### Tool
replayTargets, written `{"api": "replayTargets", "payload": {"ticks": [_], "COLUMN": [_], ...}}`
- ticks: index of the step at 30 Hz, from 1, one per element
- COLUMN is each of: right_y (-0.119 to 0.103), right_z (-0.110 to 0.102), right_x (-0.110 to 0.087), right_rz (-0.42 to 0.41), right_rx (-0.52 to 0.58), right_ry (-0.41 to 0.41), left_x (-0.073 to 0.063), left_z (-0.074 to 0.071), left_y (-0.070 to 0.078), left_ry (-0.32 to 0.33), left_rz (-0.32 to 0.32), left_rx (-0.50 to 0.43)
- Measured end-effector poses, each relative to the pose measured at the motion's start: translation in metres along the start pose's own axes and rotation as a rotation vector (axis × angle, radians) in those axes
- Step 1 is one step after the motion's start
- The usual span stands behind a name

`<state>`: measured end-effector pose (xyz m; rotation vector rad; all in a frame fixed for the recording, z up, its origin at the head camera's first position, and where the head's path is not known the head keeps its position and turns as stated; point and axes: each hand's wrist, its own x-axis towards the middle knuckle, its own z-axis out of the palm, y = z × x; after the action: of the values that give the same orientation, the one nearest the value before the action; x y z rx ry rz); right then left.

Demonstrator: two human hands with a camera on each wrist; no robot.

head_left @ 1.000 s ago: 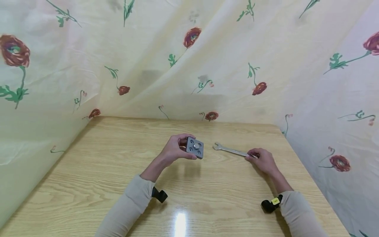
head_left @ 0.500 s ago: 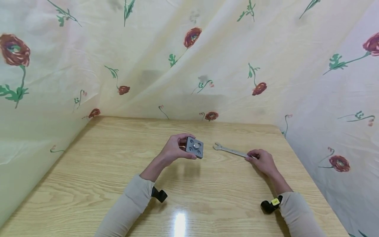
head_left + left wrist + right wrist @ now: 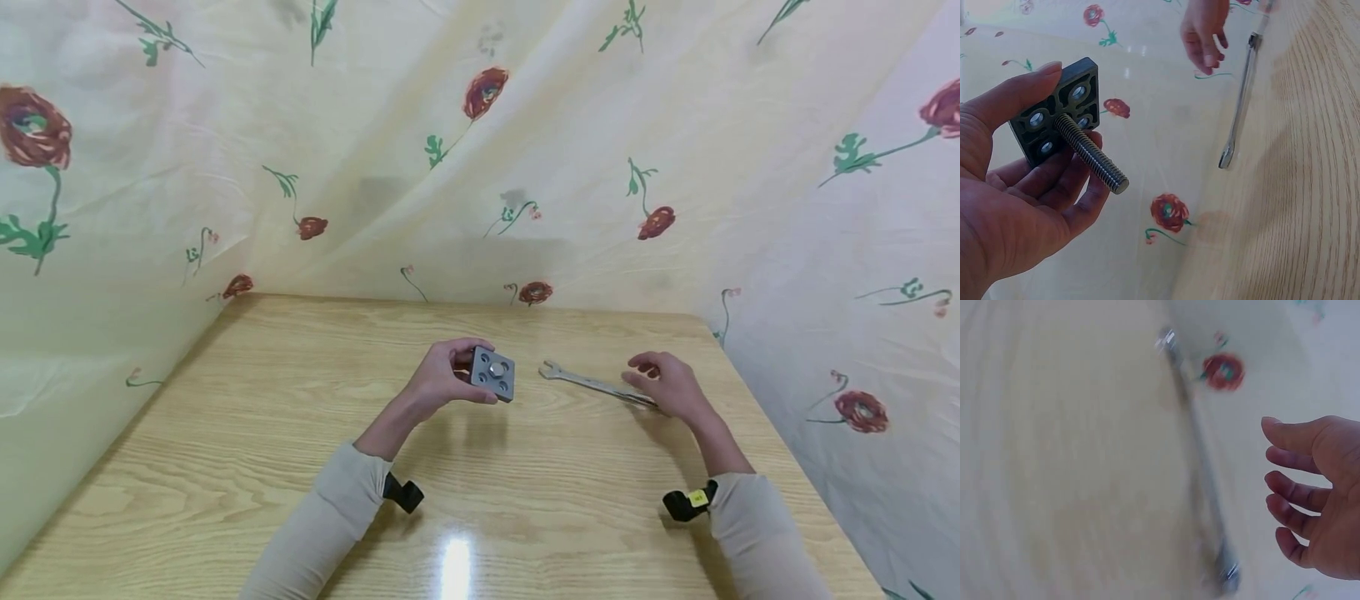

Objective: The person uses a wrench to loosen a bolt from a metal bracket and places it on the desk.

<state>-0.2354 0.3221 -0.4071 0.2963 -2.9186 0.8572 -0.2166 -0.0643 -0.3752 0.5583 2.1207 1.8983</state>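
My left hand point(image 3: 435, 379) grips a dark grey square plate point(image 3: 484, 383) by its edges, thumb on one side and fingers on the other. The plate has several holes near its corners. A bolt point(image 3: 497, 369) passes through its middle; its long threaded shank point(image 3: 1092, 155) sticks out of the back in the left wrist view. A silver wrench point(image 3: 592, 383) lies on the table to the right, its open end towards the plate. Just above the wrench's near end, my right hand point(image 3: 667, 386) hovers with loosely bent fingers, holding nothing. The wrench looks blurred in the right wrist view.
The wooden table point(image 3: 300, 367) spreads under both arms. A flower-printed cloth point(image 3: 390, 150) hangs along its back and both sides. Each wrist bears a black camera, such as the right wrist camera point(image 3: 684, 505).
My right hand has let go of the wrench and risen off it, its fingers parted. The wrench stays on the table. My left hand still holds the plate in the same spot.
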Motion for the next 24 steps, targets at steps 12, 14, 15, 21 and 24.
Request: {"api": "replayTargets", "payload": {"ticks": [12, 14, 15, 21, 24], "right_y": [-0.089, -0.102, -0.108, -0.137, -0.147], "right_z": [0.01, 0.012, 0.013, 0.023, 0.028], "right_x": [0.01, 0.009, 0.009, 0.003, 0.0], "right_rz": [-0.167, -0.19, -0.2, -0.268, -0.3], "right_rx": [0.131, 0.139, 0.144, 0.184, 0.207], "right_ry": [0.053, 0.052, 0.053, 0.046, 0.034], "left_x": [-0.001, -0.001, -0.001, 0.001, 0.001], "left_z": [-0.001, -0.001, -0.001, -0.002, -0.001], "left_y": [0.002, 0.002, 0.002, -0.001, -0.001], "left_ry": [-0.001, -0.001, -0.002, -0.004, -0.002], "left_rz": [-0.007, -0.008, -0.006, 0.003, 0.011], "left_rx": [-0.005, -0.006, -0.005, 0.017, 0.025]}}
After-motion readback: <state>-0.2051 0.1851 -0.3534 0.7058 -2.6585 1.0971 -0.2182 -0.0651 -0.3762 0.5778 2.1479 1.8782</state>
